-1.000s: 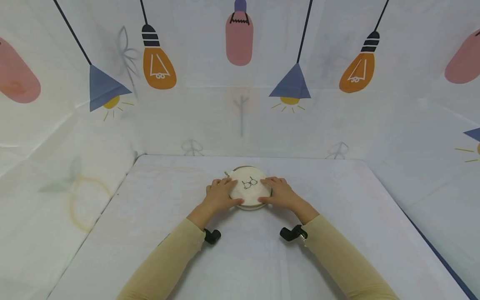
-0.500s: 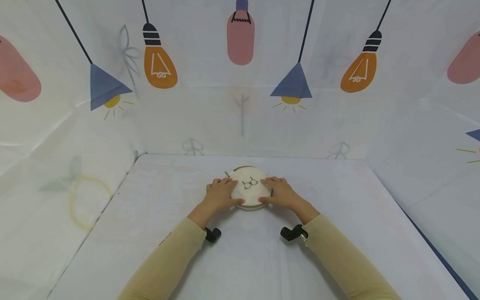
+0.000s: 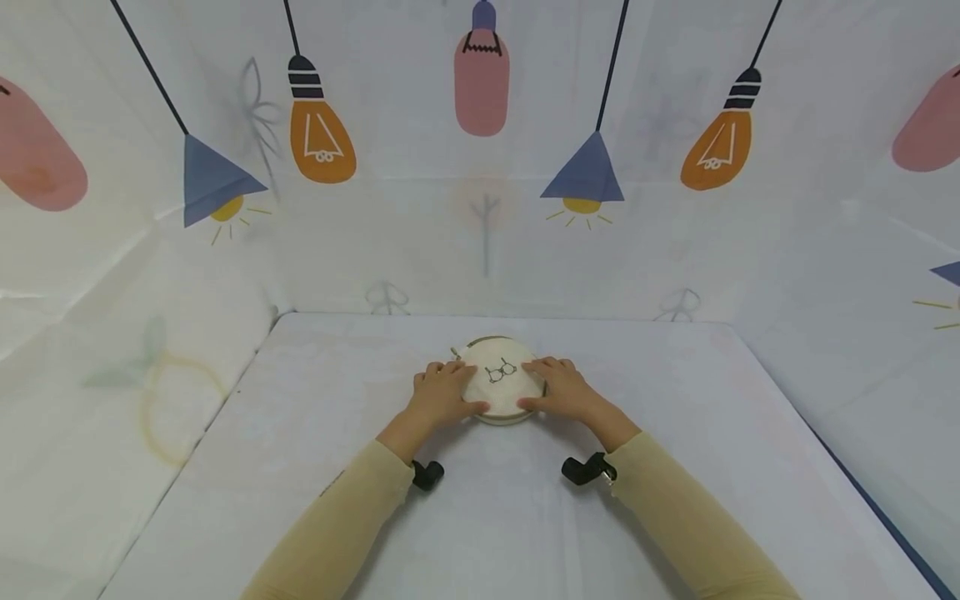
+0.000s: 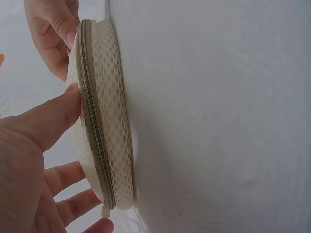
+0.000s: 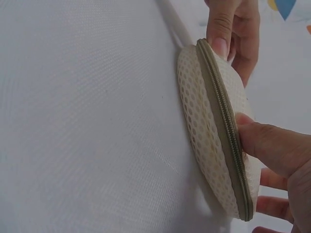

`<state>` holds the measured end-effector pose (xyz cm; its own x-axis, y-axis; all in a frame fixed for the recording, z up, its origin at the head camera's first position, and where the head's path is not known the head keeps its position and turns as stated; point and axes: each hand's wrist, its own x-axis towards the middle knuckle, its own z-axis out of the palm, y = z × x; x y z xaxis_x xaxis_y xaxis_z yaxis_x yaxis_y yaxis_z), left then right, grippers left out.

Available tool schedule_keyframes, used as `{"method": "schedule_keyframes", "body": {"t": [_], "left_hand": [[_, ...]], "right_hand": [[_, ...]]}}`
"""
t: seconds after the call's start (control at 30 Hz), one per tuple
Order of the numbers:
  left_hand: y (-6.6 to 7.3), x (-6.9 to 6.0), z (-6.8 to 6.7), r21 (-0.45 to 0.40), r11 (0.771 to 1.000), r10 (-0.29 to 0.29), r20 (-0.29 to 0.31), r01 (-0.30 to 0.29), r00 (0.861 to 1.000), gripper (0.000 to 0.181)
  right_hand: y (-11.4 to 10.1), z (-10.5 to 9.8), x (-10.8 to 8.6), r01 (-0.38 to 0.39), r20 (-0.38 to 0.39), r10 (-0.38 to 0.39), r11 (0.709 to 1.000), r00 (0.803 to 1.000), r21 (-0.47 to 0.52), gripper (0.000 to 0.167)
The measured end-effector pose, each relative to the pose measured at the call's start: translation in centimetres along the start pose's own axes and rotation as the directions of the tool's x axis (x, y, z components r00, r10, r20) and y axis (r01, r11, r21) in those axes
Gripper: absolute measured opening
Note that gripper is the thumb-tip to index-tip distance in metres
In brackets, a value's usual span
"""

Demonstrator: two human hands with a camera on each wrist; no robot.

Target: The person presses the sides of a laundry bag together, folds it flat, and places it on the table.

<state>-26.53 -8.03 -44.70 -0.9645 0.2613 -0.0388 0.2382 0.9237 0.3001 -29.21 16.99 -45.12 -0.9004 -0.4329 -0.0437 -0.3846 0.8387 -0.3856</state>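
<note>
A round cream mesh zip pouch [image 3: 498,392] lies flat on the white table, with a line drawing of glasses on its top panel. Its olive zip [image 4: 92,102] runs round the rim and looks closed; honeycomb mesh [image 5: 201,116] forms the side wall below. My left hand [image 3: 444,393] grips the pouch's left edge, thumb at the near rim and fingers spread towards the back. Opposite it, my right hand [image 3: 564,389] holds the right edge in the same way. A small zip pull [image 4: 105,212] hangs near the left fingertips. Some fingertips are hidden behind the pouch in both wrist views.
The white tabletop [image 3: 495,517] ends at a back wall of printed cloth [image 3: 420,242] with lamps and bulbs on it. Cloth also hangs at both sides. Black wrist cameras [image 3: 581,469] sit at the cuffs of beige sleeves [image 3: 337,525].
The whole head view has shifted slightly, so everything sits a little lower in it. Both hands and the pouch keep the same position relative to each other.
</note>
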Motion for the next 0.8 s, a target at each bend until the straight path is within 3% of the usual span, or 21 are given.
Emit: {"method": "schedule_keyframes", "body": {"t": [0.33,0.57,0.8], "left_hand": [[-0.31,0.35,0.34,0.015,1.0,0.004,-0.005,-0.004,1.0,0.081],[-0.06,-0.01,-0.29,-0.018,1.0,-0.004,0.013,0.005,1.0,0.081],[-0.19,-0.08,-0.17,-0.06,0.998,0.011,-0.009,-0.012,1.0,0.079]], "right_hand": [[0.17,0.28,0.0,-0.003,-0.006,0.003,1.0,1.0,-0.011,0.079],[-0.03,0.31,-0.2,0.0,-0.019,0.0,1.0,1.0,-0.001,0.08],[-0.26,0.08,-0.61,0.008,-0.026,-0.007,0.999,1.0,0.031,0.08]]}}
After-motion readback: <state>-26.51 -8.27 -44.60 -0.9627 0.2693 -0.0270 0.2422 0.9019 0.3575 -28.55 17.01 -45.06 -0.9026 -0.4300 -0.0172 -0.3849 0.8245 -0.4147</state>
